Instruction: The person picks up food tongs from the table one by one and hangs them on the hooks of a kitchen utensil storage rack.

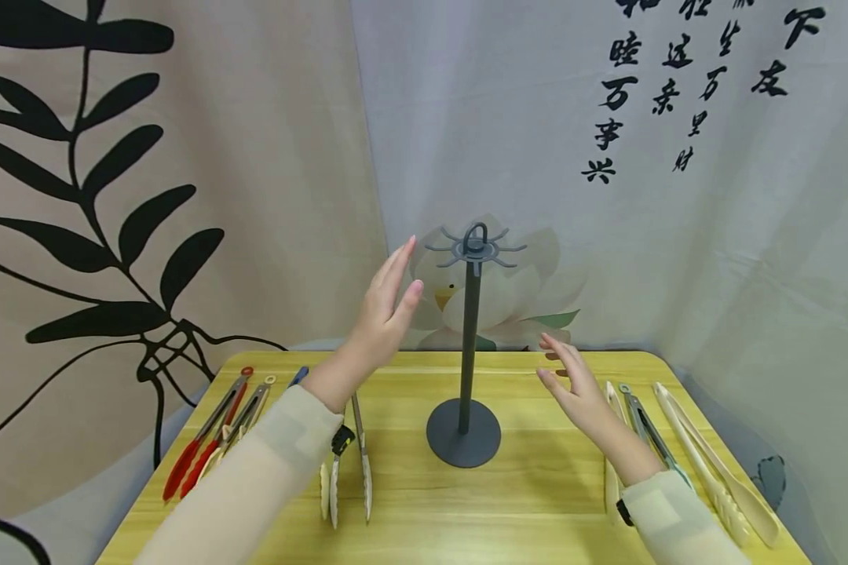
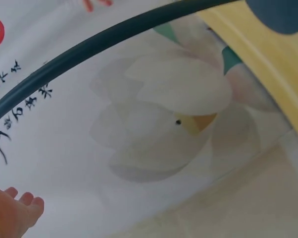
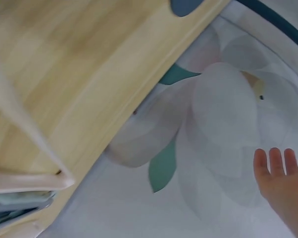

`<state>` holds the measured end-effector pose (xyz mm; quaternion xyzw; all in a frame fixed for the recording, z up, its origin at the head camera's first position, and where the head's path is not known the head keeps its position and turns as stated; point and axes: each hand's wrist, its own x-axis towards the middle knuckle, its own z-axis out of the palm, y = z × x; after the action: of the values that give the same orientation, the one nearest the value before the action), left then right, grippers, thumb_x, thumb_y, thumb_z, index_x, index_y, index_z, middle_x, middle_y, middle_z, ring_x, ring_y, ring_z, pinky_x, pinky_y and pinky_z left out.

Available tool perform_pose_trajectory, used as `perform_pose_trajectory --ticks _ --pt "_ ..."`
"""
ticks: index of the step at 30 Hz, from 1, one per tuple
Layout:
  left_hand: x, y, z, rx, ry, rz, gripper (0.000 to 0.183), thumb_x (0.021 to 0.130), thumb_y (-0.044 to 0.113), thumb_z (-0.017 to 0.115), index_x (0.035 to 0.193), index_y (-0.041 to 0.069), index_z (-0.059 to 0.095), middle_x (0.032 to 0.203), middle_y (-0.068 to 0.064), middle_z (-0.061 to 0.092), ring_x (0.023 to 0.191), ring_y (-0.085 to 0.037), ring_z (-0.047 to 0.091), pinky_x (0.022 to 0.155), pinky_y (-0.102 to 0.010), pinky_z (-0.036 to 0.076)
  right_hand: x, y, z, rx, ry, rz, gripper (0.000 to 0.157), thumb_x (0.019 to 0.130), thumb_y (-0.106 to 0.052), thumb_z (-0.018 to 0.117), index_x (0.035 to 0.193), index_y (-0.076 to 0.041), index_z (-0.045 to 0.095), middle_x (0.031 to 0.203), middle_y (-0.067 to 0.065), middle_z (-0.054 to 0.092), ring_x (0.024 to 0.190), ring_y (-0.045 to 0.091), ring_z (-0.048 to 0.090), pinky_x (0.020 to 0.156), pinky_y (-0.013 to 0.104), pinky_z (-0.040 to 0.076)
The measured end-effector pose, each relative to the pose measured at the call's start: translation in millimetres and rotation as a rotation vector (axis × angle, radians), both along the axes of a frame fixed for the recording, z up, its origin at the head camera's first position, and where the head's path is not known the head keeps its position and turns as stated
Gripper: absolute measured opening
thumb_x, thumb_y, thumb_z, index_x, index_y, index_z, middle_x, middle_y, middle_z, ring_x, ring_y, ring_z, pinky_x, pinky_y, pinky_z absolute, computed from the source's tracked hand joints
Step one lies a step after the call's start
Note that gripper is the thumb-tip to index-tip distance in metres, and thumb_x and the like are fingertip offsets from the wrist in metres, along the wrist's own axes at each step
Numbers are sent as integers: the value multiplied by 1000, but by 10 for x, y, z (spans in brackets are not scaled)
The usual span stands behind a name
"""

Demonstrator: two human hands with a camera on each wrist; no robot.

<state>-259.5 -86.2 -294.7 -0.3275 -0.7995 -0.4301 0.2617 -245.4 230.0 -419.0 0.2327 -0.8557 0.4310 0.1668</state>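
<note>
Your table is a yellow wood-grain tabletop (image 1: 537,502) with rounded far corners. You have a dark stand (image 1: 470,345) upright near its middle. To your left lie red-tipped tongs (image 1: 192,455), cream-tipped tongs (image 1: 253,402) beside them, and more tongs (image 1: 366,479) — partly hidden. To your right lie partly hidden cream tongs (image 1: 612,479), grey-and-teal tongs (image 1: 648,430) and long pale tongs (image 1: 701,463).

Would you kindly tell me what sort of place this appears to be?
Probably an indoor demonstration corner: a wood-grain table bears a hooked stand near its middle, with tongs on either side, and printed fabric hangs behind.
</note>
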Motion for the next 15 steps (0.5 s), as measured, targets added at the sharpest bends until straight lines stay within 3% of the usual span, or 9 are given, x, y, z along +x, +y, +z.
perform_pose_trajectory --ticks 5,10,15 --pt "23 -16 260 -69 94 -11 60 100 46 31 153 19 18 157 1 19 144 -18 17 116 -49 15 39 147 -149 139 -32 -28 62 96 -21 55 151 -19 25 142 17 37 126 38 39 95 59 37" --pt "18 33 438 -128 160 8 65 98 53 30 151 15 26 156 -2 25 144 -18 19 116 -48 16 63 289 -259 278 -92 -82 67 95 -30 56 152 -20 21 148 18 30 132 42 33 98 65 32" --pt "58 89 613 -225 196 21 64 96 49 40 150 16 29 155 0 26 145 -17 16 117 -45 15 68 401 -375 416 -116 -135 72 92 -31 61 151 -13 23 149 21 27 133 45 28 99 70 25"
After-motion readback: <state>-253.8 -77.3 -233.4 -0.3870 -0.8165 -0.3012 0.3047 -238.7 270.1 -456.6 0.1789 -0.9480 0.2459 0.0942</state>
